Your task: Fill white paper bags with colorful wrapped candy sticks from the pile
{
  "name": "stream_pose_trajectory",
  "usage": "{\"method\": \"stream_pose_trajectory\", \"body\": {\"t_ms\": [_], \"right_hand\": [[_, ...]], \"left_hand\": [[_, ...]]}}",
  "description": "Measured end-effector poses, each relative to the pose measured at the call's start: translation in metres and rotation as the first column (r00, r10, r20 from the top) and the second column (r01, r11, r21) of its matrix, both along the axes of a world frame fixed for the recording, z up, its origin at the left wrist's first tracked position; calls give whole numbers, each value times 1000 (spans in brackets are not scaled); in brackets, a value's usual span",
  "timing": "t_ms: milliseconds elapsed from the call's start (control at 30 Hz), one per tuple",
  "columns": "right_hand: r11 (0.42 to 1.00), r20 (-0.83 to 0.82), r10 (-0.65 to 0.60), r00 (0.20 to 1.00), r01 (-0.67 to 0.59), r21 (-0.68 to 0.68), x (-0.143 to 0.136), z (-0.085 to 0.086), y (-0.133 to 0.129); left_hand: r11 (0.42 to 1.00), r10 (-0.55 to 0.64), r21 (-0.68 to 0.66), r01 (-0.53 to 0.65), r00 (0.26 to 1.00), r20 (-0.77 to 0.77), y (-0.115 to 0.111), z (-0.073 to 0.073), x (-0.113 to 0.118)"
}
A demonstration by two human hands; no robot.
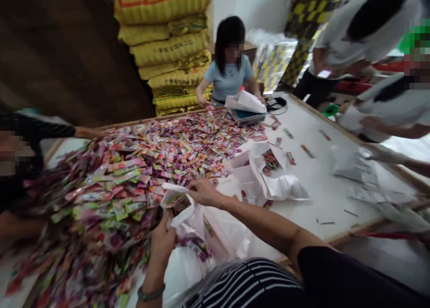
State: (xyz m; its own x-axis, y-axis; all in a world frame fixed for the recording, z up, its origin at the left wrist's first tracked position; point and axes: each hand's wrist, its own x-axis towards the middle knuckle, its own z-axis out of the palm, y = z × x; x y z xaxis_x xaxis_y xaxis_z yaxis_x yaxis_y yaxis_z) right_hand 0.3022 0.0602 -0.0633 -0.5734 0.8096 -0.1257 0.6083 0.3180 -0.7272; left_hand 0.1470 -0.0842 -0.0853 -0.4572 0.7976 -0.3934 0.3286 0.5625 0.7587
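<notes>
Head view: the fingers of your left hand [162,237] and right hand [204,193] clamp the white bag [194,226], its open mouth between them; its long axis slants down rightward toward you, your left beside the packets [136,179].

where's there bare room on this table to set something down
Bare tabletop shows between the unheld white bag and the plastic bag; a few packets border it on the far side. Crowded: the left, under the packet heap, and around the held bag.
</notes>
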Motion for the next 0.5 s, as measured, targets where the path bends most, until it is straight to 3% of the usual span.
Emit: {"method": "stream_pose_trajectory", "body": {"t_ms": [67, 167, 233, 333, 400, 500], "right_hand": [[999, -86, -11, 996, 8, -32, 15, 6, 11], [1000, -34, 17, 999, -17, -15, 66, 8, 37], [993, 60, -105, 993, 101, 61, 107, -1, 56], [965, 307, -259, 916, 237, 110, 160, -26, 82], [974, 438, -218, 872, 219, 49, 183, -41, 98], [981, 436, -171, 883, 192, -3, 199, -45, 121]], "left_hand": [[1000, -16, -20, 16, 999, -43, 21, 3, 3], [992, -92, -88, 86, 993, -69, 50, 12, 20], [984, -142, -116, 138, 990, -26, 71, 23, 36], [976, -159, -138, 170, 984, 85, 109, 54, 59], [978, -165, -103, 180, 976, 140, 141, 83, 70], [969, -240, -34, 246, 962, 130, 196, 126, 82]]}}
